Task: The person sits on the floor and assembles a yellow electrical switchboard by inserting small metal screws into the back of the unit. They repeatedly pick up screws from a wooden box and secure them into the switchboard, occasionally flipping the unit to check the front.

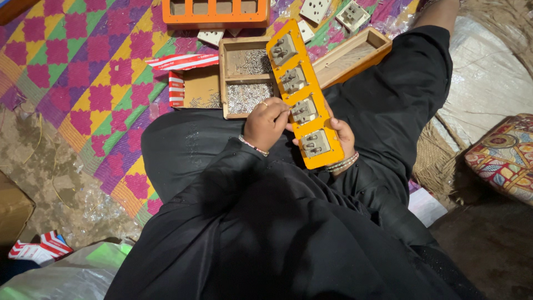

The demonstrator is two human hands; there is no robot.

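Observation:
I sit cross-legged in black clothing and hold a long orange panel (312,99) with several grey socket backs set in its cut-outs. My right hand (342,135) supports the panel's near end from beneath. My left hand (266,122) is closed, fingertips pressed against the panel's left edge beside the third socket; whether it holds a small part I cannot tell. Just beyond the hands lies a wooden tray (226,78) with two compartments of small metal screws.
A red-and-white striped carton (191,83) lies open left of the tray. A second orange panel (216,14), white sockets (333,14) and a wooden box (355,53) lie farther away on the chequered mat (83,72). A patterned cushion (505,155) is at right.

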